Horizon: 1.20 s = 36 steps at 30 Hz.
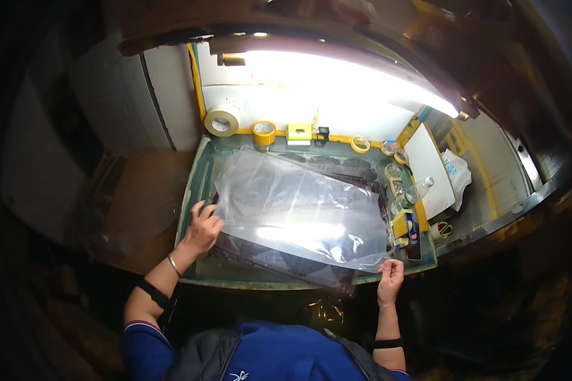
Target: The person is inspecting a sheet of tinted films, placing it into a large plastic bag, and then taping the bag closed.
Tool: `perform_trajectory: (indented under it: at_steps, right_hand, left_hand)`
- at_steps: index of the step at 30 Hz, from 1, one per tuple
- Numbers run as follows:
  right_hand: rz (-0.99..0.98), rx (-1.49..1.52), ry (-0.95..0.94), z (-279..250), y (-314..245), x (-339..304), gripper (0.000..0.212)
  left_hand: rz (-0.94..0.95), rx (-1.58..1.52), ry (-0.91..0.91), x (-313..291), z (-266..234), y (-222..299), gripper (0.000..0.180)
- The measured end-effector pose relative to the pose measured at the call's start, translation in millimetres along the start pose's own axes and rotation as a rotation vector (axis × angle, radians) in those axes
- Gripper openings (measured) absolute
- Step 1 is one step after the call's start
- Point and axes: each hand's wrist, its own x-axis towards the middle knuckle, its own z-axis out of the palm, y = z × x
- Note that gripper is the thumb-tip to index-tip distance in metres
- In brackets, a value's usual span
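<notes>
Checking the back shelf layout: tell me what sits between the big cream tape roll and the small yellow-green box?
In the head view, a smaller yellow tape roll stands between the big cream tape roll and the yellow-green box, apart from both.
</notes>
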Motion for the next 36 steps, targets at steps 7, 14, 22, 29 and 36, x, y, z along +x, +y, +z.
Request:
perform_trajectory:
  at_steps: [7,14,22,29,36]
  right_hand:
    - [0.223,-0.014,0.008,-4.6,81.7,-64.7,0.014]
    - [0.275,-0.026,-0.023,-10.9,92.4,-58.2,0.025]
    - [0.849,-0.146,0.17,-8.4,61.0,-67.7,0.045]
    - [0.95,0.082,-0.047,-27.4,73.3,-77.2,0.02]
    - [0.699,0.065,0.031,-12.9,81.1,-83.3,0.015]
  left_hand:
    - [-0.539,-0.068,-0.036,-89.9,56.8,18.6,0.008]
    - [-0.884,-0.408,0.147,-106.1,72.4,17.5,0.031]
    - [-1.682,-1.228,0.655,-126.5,90.1,-19.1,0.052]
    - [-1.758,-1.025,0.545,-112.4,101.0,-37.1,0.06]
    - [-1.643,-0.967,0.405,-145.4,117.8,-62.1,0.039]
